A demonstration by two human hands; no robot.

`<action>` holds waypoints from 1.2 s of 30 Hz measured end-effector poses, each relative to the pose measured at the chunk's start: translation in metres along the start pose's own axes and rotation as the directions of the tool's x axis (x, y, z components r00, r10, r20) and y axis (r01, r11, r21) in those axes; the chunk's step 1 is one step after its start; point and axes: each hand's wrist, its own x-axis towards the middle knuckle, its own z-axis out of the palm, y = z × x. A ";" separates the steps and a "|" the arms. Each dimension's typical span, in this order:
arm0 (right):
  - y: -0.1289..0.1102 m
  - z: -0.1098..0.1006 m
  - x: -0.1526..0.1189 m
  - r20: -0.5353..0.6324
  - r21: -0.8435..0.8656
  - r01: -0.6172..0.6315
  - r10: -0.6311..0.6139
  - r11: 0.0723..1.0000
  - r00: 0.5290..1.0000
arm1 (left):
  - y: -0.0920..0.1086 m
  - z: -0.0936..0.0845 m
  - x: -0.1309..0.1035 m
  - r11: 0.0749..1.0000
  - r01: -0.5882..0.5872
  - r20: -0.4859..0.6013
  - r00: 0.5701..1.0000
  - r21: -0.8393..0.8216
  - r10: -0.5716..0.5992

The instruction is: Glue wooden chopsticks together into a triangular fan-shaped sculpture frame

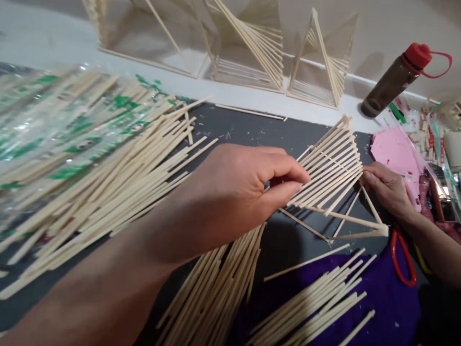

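Note:
A small frame of thin wooden sticks (326,168), with a twisted row of slats across it, rests on the dark work surface between my hands. My left hand (248,187) reaches over from the left, thumb and forefinger pinched together at the left ends of the slats. At the slats' right ends, my right hand (385,185) pinches a stick by its tip. Fingers hide part of both grips. Cut sticks (320,302) lie below on a purple cloth (392,298), and a bundle of longer sticks (216,288) lies under my left forearm.
Long sticks (118,168) spill from clear-and-green plastic bags (72,125) at left. Larger stick frames (248,43) stand along the wall. A red-capped bottle (396,81) stands at back right, near a pink piece (396,149). A red looped handle (403,259) lies below my right wrist.

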 end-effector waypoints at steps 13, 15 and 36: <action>-0.007 0.003 0.004 0.021 -0.001 0.056 -0.056 0.998 0.998 | 0.004 0.025 -0.016 0.968 -0.102 -0.069 0.994 -0.228 0.088; -0.003 0.004 0.004 0.021 0.006 0.071 -0.071 0.997 0.997 | 0.005 0.025 -0.017 0.961 -0.131 -0.075 0.990 -0.243 0.116; 0.001 0.011 0.008 0.026 0.052 0.145 -0.147 0.988 0.989 | 0.013 0.038 -0.030 0.971 -0.134 -0.187 0.978 -0.197 0.097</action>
